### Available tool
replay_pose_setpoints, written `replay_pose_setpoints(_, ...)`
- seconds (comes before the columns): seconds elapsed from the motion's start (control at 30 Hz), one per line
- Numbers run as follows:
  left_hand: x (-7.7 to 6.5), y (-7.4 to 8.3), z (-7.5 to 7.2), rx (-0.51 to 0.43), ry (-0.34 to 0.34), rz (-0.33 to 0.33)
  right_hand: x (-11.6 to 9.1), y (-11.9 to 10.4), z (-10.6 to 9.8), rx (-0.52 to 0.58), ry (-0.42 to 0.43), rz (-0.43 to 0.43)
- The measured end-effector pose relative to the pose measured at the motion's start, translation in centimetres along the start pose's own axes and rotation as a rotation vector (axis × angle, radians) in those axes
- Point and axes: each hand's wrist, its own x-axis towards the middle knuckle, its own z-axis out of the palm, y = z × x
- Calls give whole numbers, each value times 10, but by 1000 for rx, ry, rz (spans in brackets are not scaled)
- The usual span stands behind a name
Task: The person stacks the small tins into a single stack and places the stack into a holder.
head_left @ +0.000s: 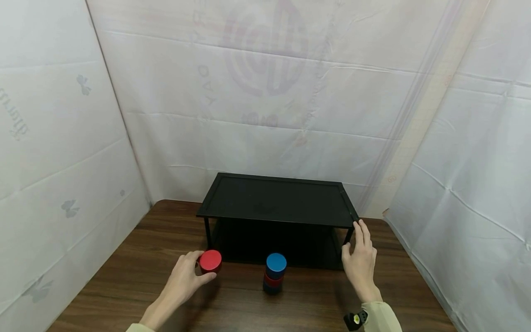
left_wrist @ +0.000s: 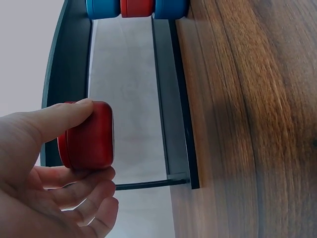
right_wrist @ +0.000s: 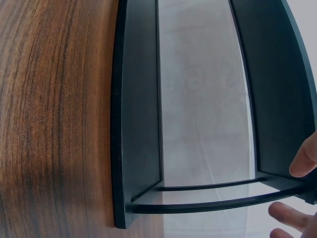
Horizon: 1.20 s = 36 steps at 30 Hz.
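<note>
A round red tin is pinched between the thumb and fingers of my left hand, in front of the shelf's left end. The left wrist view shows the tin from its side. To its right stands an upright stack: a blue tin on top, a red tin in the middle and a dark blue tin below. Behind them is a black two-tier shelf. My right hand is at the shelf's front right corner, fingers fairly straight, with its thumb by the upper board.
The brown wooden table bears the shelf and the tins. Slim posts separate the shelf's two boards. Pale sheeting hangs behind and along both sides. A black wristband is on the right wrist.
</note>
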Motion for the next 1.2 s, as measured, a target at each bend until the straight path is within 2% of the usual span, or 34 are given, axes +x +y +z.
replay_pose_setpoints(1.2,3,23,4,-16,35,68,0,0,0,9,0,-9)
